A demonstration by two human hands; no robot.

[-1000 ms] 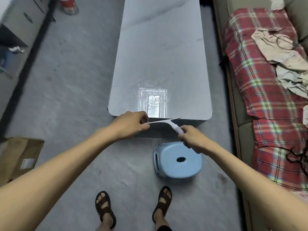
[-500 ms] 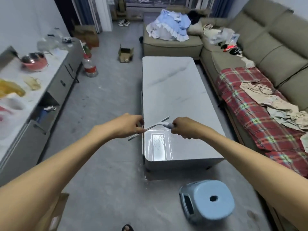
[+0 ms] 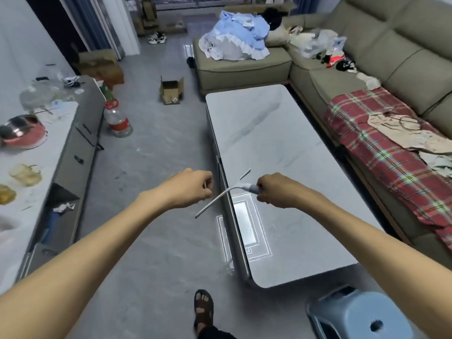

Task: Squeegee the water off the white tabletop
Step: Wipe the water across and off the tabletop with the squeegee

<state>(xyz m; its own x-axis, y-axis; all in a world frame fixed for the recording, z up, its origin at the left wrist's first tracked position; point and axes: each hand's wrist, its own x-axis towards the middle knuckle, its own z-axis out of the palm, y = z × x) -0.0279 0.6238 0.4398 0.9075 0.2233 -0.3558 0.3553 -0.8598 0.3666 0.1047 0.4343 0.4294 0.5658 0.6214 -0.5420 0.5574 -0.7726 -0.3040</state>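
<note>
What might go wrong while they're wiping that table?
1. The squeegee hangs over the table's left edge. Water pushed that way would likely land on the floor near the sandaled foot and could cause a slip.
2. The stool stands by the near corner, so stepping round the table could mean a trip.
3. Only the right hand grips the handle, and a tilted blade may leave streaks.

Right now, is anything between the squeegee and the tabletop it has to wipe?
Nothing visible. The squeegee, gripped by the right hand, hangs over the tabletop's left edge, and the surface beside it looks bare. The left hand sits left of the blade, off the table.
</note>
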